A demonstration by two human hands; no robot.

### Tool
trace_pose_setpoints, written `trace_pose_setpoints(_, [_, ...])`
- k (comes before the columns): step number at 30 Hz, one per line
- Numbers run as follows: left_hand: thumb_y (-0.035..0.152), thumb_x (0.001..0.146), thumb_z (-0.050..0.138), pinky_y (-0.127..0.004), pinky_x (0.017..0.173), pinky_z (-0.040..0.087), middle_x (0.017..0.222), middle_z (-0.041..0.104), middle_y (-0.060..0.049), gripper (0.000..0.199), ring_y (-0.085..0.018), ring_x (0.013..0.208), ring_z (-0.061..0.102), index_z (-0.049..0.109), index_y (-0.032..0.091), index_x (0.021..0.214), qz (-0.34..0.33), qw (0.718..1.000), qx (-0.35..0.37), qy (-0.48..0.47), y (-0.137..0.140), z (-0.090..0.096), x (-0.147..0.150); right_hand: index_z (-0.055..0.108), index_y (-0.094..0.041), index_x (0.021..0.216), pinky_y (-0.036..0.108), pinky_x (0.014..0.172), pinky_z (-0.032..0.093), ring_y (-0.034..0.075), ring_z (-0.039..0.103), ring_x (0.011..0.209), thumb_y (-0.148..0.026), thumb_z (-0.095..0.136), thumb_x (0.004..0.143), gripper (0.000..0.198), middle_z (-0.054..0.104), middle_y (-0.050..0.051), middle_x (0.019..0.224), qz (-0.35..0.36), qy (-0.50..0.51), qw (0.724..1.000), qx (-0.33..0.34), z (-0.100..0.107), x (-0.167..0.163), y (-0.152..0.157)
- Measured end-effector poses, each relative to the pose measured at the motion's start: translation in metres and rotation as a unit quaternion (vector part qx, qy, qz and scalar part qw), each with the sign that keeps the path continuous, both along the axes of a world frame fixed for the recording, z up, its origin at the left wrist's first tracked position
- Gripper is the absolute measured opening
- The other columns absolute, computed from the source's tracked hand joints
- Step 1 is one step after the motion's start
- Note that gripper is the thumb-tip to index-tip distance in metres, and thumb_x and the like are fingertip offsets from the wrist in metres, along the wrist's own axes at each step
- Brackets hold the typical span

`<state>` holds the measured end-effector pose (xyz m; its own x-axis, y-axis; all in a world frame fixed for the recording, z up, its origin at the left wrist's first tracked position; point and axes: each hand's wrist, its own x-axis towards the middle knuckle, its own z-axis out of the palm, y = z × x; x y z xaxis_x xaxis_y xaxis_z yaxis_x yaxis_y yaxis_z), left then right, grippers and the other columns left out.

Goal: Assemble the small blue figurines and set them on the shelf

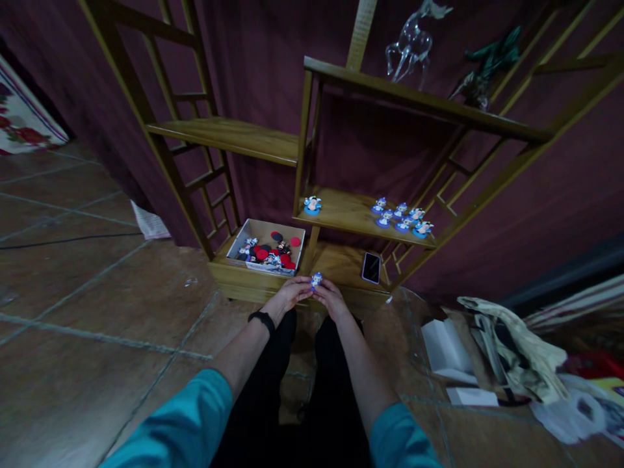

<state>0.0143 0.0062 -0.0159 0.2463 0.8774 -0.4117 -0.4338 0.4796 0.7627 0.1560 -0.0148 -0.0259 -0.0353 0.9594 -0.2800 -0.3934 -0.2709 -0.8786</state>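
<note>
Between my two hands is a small purple-and-white figurine [316,279], held upright in front of the lower shelf. My left hand [294,290] grips it from the left, and my right hand [330,297] closes on it from the right. A shallow box [238,242] to the left holds loose figurines and several red and black discs [262,254]. On the shelf above, several similar purple figurines [383,218] stand grouped with blue-based ones [422,229] at the right. One more blue-based figurine [312,205] stands apart at that shelf's left end.
The wooden display rack [258,140] has upright posts and stepped shelves. A phone [371,267] lies on the lower shelf. A glass deer [412,42] and a dark green ornament [492,62] stand on top. Bags and white boxes [446,348] lie on the floor at right.
</note>
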Motion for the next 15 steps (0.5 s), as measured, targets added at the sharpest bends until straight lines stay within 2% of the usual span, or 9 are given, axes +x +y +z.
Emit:
trace_pose_setpoints(4, [-0.001, 0.062, 0.071, -0.021, 0.062, 0.054, 0.070, 0.067, -0.005, 0.022, -0.011, 0.061, 0.064, 0.064, 0.010, 0.079, 0.014, 1.000, -0.002, 0.016, 0.0002, 0.0005, 0.0023, 0.064, -0.021, 0.084, 0.028, 0.069, 0.053, 0.014, 0.065, 0.074, -0.031, 0.078, 0.053, 0.036, 0.069, 0.000, 0.088, -0.019, -0.030, 0.999, 0.018, -0.0059, -0.0023, 0.0046])
trace_pose_setpoints(7, [0.001, 0.064, 0.071, -0.021, 0.062, 0.054, 0.070, 0.067, -0.006, 0.018, -0.011, 0.060, 0.064, 0.065, 0.009, 0.079, 0.011, 1.000, -0.010, 0.017, 0.0002, 0.0027, 0.0027, 0.064, -0.019, 0.079, 0.031, 0.071, 0.053, 0.015, 0.065, 0.074, -0.031, 0.079, 0.050, 0.035, 0.069, 0.001, 0.083, -0.031, -0.040, 0.999, 0.010, -0.0083, -0.0018, 0.0082])
trace_pose_setpoints(15, [0.000, 0.065, 0.071, -0.025, 0.064, 0.055, 0.070, 0.067, -0.007, 0.018, -0.012, 0.061, 0.065, 0.064, 0.009, 0.079, 0.018, 0.999, -0.027, 0.011, 0.0029, 0.0008, 0.0001, 0.065, -0.017, 0.077, 0.036, 0.077, 0.053, 0.018, 0.066, 0.074, -0.030, 0.081, 0.048, 0.035, 0.070, 0.002, 0.078, -0.008, -0.028, 0.999, 0.016, 0.0003, 0.0005, 0.0063])
